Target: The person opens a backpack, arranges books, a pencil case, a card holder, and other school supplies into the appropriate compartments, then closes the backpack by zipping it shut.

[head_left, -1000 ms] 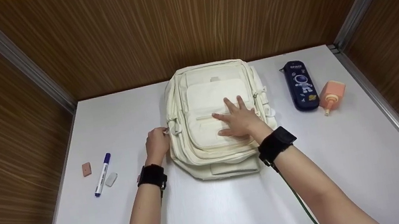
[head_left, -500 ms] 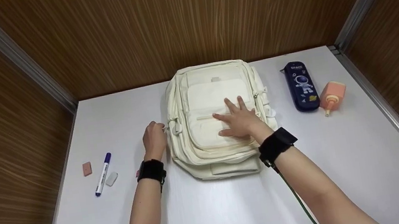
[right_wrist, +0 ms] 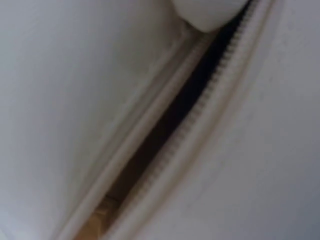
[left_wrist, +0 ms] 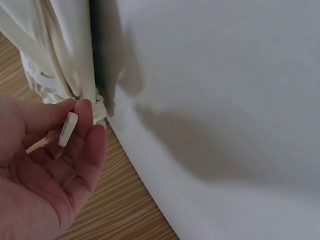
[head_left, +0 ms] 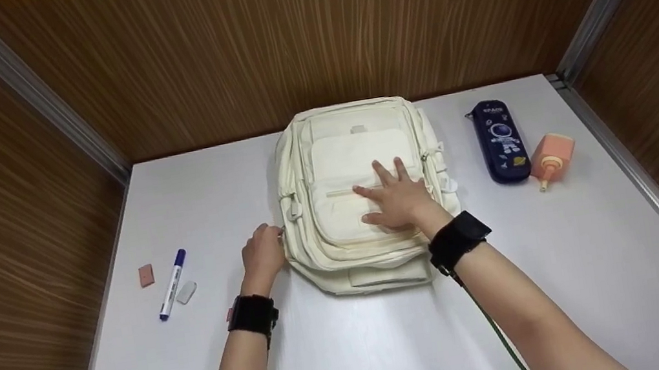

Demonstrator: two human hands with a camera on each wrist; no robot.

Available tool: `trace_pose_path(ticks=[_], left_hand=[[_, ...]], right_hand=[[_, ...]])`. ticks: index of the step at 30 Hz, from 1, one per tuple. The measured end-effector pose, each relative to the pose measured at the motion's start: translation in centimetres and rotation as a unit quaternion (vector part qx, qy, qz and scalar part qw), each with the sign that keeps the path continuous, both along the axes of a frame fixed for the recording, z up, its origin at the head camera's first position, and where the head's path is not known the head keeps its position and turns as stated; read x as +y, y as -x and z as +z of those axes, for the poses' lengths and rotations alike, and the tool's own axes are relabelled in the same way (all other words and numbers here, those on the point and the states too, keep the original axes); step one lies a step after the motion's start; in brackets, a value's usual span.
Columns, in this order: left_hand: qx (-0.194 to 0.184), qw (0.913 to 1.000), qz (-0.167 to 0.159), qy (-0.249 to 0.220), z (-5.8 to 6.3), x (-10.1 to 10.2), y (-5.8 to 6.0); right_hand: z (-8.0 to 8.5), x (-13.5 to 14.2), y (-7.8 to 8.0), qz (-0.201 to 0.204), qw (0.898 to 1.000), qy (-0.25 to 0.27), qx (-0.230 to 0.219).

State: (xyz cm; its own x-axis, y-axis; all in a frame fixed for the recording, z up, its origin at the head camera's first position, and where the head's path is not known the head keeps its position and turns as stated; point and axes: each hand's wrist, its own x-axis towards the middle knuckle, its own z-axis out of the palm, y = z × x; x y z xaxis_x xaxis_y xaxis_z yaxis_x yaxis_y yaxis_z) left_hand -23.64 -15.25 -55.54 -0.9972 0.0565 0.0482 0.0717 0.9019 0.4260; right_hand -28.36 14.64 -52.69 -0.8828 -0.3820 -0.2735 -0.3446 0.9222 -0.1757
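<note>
A cream backpack (head_left: 361, 154) lies on the white table with its front pockets facing up. At its left side my left hand (head_left: 263, 254) pinches a zipper pull (left_wrist: 68, 129) between thumb and fingertips, as the left wrist view shows close up. From the pull, a zipper line (left_wrist: 52, 50) runs along the bag's side. My right hand (head_left: 400, 200) rests on the front pocket with fingers spread. Beneath the right wrist camera, a zipper (right_wrist: 212, 82) gapes onto a dark interior; the right hand itself is out of that view.
Left of the bag lie a pink eraser (head_left: 146, 275), a blue-capped marker (head_left: 173, 285) and a small whitish eraser-like block (head_left: 187, 292). To the right are a navy pencil case (head_left: 501, 143) and an orange bottle with a nozzle (head_left: 552, 157). Wood-grain panels (head_left: 332, 28) enclose the table.
My left hand first shifted slightly away, then came back toward the near edge along the bag's left side, still pinching the zipper pull. The right hand stays in place on the pocket.
</note>
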Motion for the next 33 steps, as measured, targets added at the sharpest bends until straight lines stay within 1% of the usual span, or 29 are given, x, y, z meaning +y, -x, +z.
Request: trace_pose_path(ticks=[5,8,12,15,21,24,28,33], left_hand=[[0.0,0.9992,-0.02,0.034,0.3,-0.3,-1.5],[0.001,0.9984,-0.034,0.046,0.6,-0.6,-2.2],[0.025,0.996,-0.059,0.063,0.8,-0.5,-2.9],[0.044,0.9947,-0.063,0.069,0.9,-0.3,-3.2],[0.05,0.9943,-0.061,0.07,0.9,0.0,-4.0],[0.051,0.9948,-0.063,0.062,0.9,0.0,-4.5],[0.038,0.9958,-0.067,0.049,0.9,0.0,-5.1],[0.026,0.9964,-0.076,0.029,1.1,-0.1,-5.3]], right_hand=[[-0.1,-0.1,0.0,-0.002,1.0,0.003,-0.001],[-0.2,-0.2,0.0,-0.002,1.0,0.002,0.0],[-0.2,-0.3,0.1,-0.002,1.0,0.004,0.001],[0.0,-0.4,0.2,-0.006,1.0,0.007,0.001],[0.0,-0.5,0.5,-0.01,1.0,0.009,-0.004],[-0.1,-0.6,0.8,-0.011,1.0,0.008,-0.001],[-0.2,-0.7,1.1,-0.019,1.0,0.001,0.01],[-0.2,-0.9,1.2,-0.027,0.999,-0.007,0.021]])
